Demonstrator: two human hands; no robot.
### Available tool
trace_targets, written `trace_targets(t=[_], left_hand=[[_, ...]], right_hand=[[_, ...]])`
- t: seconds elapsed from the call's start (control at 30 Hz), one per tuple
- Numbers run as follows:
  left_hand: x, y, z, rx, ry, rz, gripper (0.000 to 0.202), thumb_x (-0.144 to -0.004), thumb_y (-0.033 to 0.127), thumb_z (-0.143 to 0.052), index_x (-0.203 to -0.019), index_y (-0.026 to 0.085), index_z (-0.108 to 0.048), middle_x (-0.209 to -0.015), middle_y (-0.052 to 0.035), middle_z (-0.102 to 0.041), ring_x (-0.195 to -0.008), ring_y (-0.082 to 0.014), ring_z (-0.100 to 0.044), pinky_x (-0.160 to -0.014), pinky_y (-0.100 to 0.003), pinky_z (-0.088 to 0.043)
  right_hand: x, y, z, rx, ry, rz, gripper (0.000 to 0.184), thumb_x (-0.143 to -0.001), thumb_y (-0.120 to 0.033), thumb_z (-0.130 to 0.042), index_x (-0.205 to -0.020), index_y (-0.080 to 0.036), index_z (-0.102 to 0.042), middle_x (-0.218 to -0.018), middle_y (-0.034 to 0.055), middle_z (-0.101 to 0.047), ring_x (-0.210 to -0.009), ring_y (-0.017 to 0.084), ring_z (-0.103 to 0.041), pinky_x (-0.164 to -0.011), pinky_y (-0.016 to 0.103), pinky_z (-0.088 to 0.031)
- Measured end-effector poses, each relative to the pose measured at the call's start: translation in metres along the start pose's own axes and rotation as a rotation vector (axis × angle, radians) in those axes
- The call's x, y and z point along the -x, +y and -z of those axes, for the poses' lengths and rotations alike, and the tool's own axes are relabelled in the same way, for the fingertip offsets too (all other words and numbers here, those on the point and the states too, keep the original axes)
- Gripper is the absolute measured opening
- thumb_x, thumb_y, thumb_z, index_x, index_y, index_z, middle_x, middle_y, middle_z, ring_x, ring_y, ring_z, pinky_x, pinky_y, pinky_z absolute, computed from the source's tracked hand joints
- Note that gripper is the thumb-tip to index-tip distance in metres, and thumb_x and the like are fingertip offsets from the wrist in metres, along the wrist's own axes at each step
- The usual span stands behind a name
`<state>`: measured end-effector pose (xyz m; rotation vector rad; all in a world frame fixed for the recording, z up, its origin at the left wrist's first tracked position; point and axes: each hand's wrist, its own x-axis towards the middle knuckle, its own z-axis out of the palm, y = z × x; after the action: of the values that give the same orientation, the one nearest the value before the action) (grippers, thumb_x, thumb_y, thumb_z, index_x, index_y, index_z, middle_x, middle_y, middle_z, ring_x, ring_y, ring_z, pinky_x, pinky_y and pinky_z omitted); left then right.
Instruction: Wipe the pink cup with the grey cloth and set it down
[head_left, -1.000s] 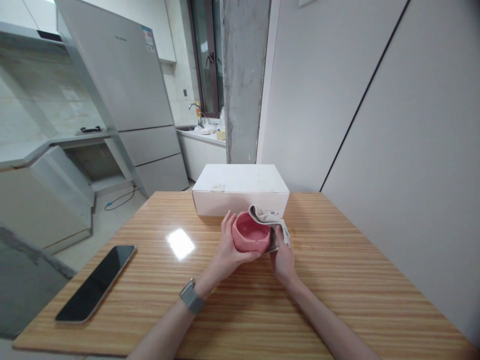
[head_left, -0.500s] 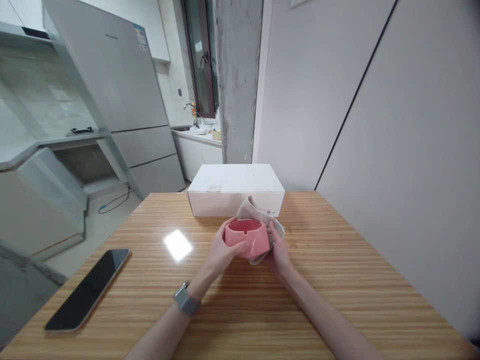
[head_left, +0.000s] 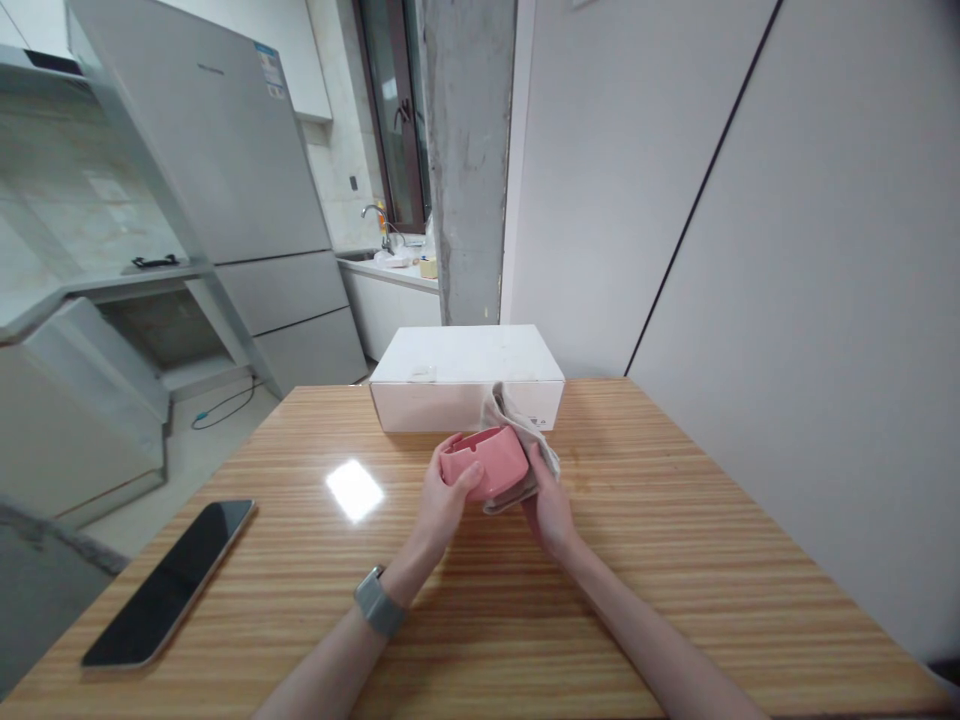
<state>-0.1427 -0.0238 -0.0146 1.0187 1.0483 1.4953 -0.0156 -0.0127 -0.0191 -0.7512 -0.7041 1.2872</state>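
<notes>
A pink ashtray (head_left: 495, 465) with notches in its rim is held above the table, tilted. My left hand (head_left: 442, 500) grips its left side, thumb across the front wall. A grey-beige cloth (head_left: 517, 415) lies against the ashtray's right side and back, partly behind it. My right hand (head_left: 551, 505) is closed on that cloth, pressing it to the ashtray; some of its fingers are hidden behind the cloth. On my left wrist sits a watch (head_left: 380, 602) with a grey band.
A white box (head_left: 465, 405) stands at the table's far edge, just beyond my hands. A dark-screened phone (head_left: 172, 580) lies at the left of the striped wooden table (head_left: 712, 580). Past the table are a fridge (head_left: 210, 150) and a sink counter (head_left: 394, 290).
The ashtray has turned and tilted in my left hand and shifted slightly left. The cloth and my right hand have moved a little left with it. The view has shifted slightly.
</notes>
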Motion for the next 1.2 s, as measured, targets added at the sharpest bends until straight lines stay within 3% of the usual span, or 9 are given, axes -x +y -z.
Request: trace_targets(t=[0.1, 0.2, 0.3, 0.43, 0.57, 0.8, 0.97, 1.1, 1.2], left_hand=[[-0.001, -0.001, 0.001, -0.024, 0.03, 0.01, 0.067, -0.067, 0.039, -0.071, -0.123, 0.014, -0.046, -0.117, -0.0145, -0.061, -0.103, -0.0245, -0.059, -0.088, -0.035, -0.047], [-0.004, -0.005, 0.004, -0.026, 0.048, 0.049, 0.069, -0.066, 0.04, -0.073, -0.124, 0.013, -0.046, -0.117, -0.0145, -0.06, -0.104, -0.0242, -0.059, -0.09, -0.035, -0.046], [-0.008, -0.007, 0.007, 0.086, -0.011, 0.154, 0.067, -0.073, 0.049, -0.064, -0.128, 0.014, -0.045, -0.118, -0.0138, -0.06, -0.105, -0.024, -0.059, -0.091, -0.036, -0.045], [-0.008, -0.005, 0.01, 0.139, -0.154, 0.167, 0.059, -0.08, 0.046, -0.057, -0.13, 0.018, -0.047, -0.121, -0.0103, -0.06, -0.11, -0.0227, -0.057, -0.094, -0.035, -0.043], [-0.002, -0.001, 0.007, 0.089, -0.171, 0.106, 0.078, -0.069, 0.041, -0.073, -0.136, 0.018, -0.04, -0.12, -0.0118, -0.06, -0.111, -0.0238, -0.056, -0.096, -0.035, -0.042], [0.005, 0.005, 0.001, 0.111, -0.289, 0.142, 0.079, -0.057, 0.037, -0.081, -0.126, 0.014, -0.049, -0.125, -0.0162, -0.057, -0.114, -0.0288, -0.054, -0.095, -0.038, -0.043], [0.004, 0.0, -0.003, 0.094, -0.209, 0.131, 0.084, -0.054, 0.034, -0.083, -0.127, 0.016, -0.046, -0.123, -0.0149, -0.059, -0.11, -0.0268, -0.057, -0.092, -0.036, -0.046], [0.0, -0.007, -0.002, 0.05, -0.099, 0.11, 0.082, -0.054, 0.035, -0.083, -0.125, 0.016, -0.046, -0.122, -0.0152, -0.059, -0.108, -0.0261, -0.058, -0.091, -0.036, -0.046], [-0.002, -0.009, 0.0, 0.067, -0.04, 0.136, 0.088, -0.056, 0.036, -0.083, -0.13, 0.016, -0.04, -0.122, -0.0164, -0.059, -0.107, -0.0264, -0.059, -0.092, -0.039, -0.046]], right_hand=[[0.007, 0.005, 0.002, 0.164, 0.01, 0.106, 0.036, -0.074, -0.048, -0.065, -0.102, -0.026, -0.068, -0.119, 0.0006, -0.063, -0.123, 0.024, -0.048, -0.11, 0.041, -0.029], [0.014, 0.01, 0.002, 0.189, -0.012, 0.138, 0.036, -0.07, -0.047, -0.069, -0.099, -0.027, -0.069, -0.118, 0.0021, -0.064, -0.124, 0.024, -0.047, -0.109, 0.038, -0.03], [0.01, 0.012, 0.004, 0.201, 0.033, 0.141, 0.036, -0.073, -0.049, -0.065, -0.099, -0.025, -0.069, -0.113, 0.0027, -0.066, -0.121, 0.023, -0.049, -0.108, 0.038, -0.032], [-0.004, 0.008, 0.007, 0.02, 0.077, 0.005, 0.041, -0.076, -0.054, -0.059, -0.102, -0.024, -0.067, -0.11, 0.001, -0.068, -0.113, 0.023, -0.056, -0.1, 0.039, -0.04], [-0.005, -0.001, 0.003, -0.157, -0.005, -0.172, 0.043, -0.075, -0.055, -0.06, -0.101, -0.022, -0.067, -0.105, 0.0037, -0.07, -0.106, 0.025, -0.061, -0.091, 0.039, -0.047], [0.0, -0.004, 0.0, -0.135, -0.019, -0.158, 0.045, -0.075, -0.06, -0.057, -0.095, -0.022, -0.069, -0.093, 0.0047, -0.073, -0.099, 0.027, -0.064, -0.086, 0.04, -0.049], [-0.001, 0.0, 0.002, -0.112, 0.043, -0.078, 0.046, -0.077, -0.059, -0.055, -0.1, -0.022, -0.068, -0.102, 0.0042, -0.071, -0.106, 0.026, -0.06, -0.091, 0.04, -0.047], [0.007, 0.009, 0.006, 0.11, 0.137, 0.124, 0.042, -0.077, -0.053, -0.058, -0.107, -0.024, -0.066, -0.117, 0.0018, -0.064, -0.123, 0.022, -0.048, -0.103, 0.037, -0.037], [0.014, 0.017, 0.006, 0.213, 0.15, 0.177, 0.041, -0.075, -0.05, -0.062, -0.106, -0.024, -0.066, -0.121, 0.0021, -0.062, -0.129, 0.021, -0.041, -0.107, 0.034, -0.033]])
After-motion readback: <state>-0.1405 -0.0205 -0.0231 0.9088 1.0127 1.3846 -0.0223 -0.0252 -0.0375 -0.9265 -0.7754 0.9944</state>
